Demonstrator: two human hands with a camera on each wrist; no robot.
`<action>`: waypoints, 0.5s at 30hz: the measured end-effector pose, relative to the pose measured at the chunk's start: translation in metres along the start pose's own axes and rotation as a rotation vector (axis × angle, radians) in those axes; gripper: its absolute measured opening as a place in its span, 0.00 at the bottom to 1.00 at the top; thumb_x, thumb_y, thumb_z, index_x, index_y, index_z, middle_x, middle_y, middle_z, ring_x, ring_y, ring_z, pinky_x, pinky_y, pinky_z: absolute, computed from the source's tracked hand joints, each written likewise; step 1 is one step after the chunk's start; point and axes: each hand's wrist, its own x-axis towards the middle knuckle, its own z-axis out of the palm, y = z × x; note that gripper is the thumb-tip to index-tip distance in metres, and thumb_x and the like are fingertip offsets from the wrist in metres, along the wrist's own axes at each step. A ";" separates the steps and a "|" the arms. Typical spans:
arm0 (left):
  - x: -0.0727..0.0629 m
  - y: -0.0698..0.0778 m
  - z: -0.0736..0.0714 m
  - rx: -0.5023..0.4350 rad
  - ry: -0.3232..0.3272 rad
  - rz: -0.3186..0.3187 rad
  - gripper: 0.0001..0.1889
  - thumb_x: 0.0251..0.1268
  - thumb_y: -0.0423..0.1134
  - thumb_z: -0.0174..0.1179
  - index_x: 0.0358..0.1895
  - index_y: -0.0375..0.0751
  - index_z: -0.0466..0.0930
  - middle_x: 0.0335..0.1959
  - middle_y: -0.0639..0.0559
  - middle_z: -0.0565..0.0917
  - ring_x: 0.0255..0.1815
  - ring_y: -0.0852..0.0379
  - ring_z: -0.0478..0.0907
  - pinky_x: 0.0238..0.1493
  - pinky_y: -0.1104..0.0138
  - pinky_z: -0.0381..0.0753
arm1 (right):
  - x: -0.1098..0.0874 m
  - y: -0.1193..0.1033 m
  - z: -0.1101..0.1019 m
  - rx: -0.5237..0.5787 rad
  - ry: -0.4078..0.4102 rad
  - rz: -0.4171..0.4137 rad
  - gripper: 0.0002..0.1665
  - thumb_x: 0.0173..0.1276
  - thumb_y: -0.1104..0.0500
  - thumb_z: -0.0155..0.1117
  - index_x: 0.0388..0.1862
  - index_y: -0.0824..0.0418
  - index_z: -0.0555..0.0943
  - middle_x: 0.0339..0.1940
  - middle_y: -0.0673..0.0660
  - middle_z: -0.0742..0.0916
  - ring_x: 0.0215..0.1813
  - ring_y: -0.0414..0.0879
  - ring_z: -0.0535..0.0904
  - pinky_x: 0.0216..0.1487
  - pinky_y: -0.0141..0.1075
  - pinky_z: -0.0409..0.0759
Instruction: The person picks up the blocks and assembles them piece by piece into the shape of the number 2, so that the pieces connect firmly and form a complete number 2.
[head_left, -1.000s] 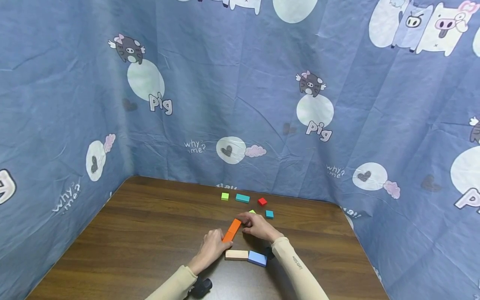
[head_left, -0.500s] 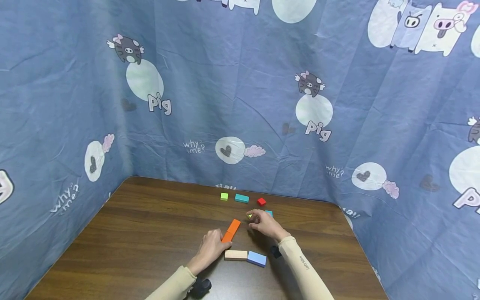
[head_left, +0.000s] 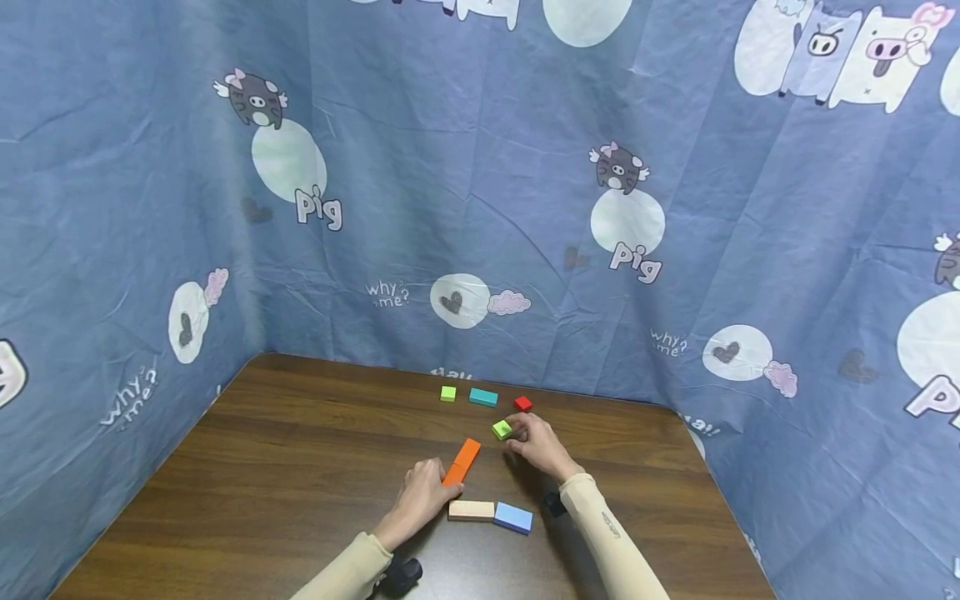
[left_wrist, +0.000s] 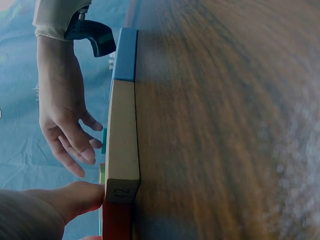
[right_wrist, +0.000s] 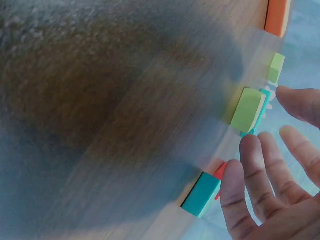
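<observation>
Two orange blocks (head_left: 462,461) lie end to end in a slanted row on the table. My left hand (head_left: 416,504) grips the near one, fingers on its left side and thumb at its near end. In the left wrist view its thumb lies close to a beige block (left_wrist: 122,135). My right hand (head_left: 542,447) hovers beside a small lime-green block (head_left: 502,430), fingers loosely bent. The right wrist view has a gap between those fingertips and the green block (right_wrist: 247,110). A small teal block (right_wrist: 201,194) stands near the little finger; in the head view my right hand hides it.
Nearer me, the beige block and a blue block (head_left: 513,517) sit end to end. Toward the back are another lime block (head_left: 447,393), a long teal block (head_left: 483,397) and a red block (head_left: 522,403). A blue patterned curtain (head_left: 465,208) surrounds the wooden table (head_left: 262,475).
My right hand has moved right from the far end of the orange row, past the lime-green block to its right side, uncovering it. My left hand has stayed on the orange block.
</observation>
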 end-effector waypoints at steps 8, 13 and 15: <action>0.000 -0.001 0.000 -0.009 -0.007 -0.008 0.17 0.42 0.44 0.74 0.21 0.40 0.74 0.17 0.54 0.73 0.18 0.58 0.67 0.19 0.66 0.63 | 0.004 0.002 0.004 -0.008 0.021 0.025 0.24 0.58 0.62 0.70 0.54 0.66 0.78 0.44 0.62 0.84 0.42 0.49 0.82 0.44 0.44 0.79; 0.000 -0.001 0.000 -0.019 -0.010 -0.021 0.18 0.41 0.44 0.74 0.20 0.40 0.73 0.17 0.55 0.72 0.18 0.57 0.67 0.19 0.66 0.62 | 0.005 0.005 0.006 -0.035 0.023 0.033 0.24 0.58 0.61 0.70 0.53 0.66 0.78 0.45 0.61 0.84 0.44 0.50 0.81 0.45 0.45 0.79; 0.000 -0.001 0.000 -0.019 -0.011 -0.024 0.18 0.41 0.45 0.74 0.20 0.40 0.73 0.16 0.55 0.72 0.18 0.57 0.66 0.19 0.66 0.62 | 0.007 0.006 0.008 -0.047 0.029 0.033 0.24 0.58 0.61 0.71 0.52 0.66 0.78 0.45 0.60 0.84 0.44 0.50 0.81 0.45 0.45 0.79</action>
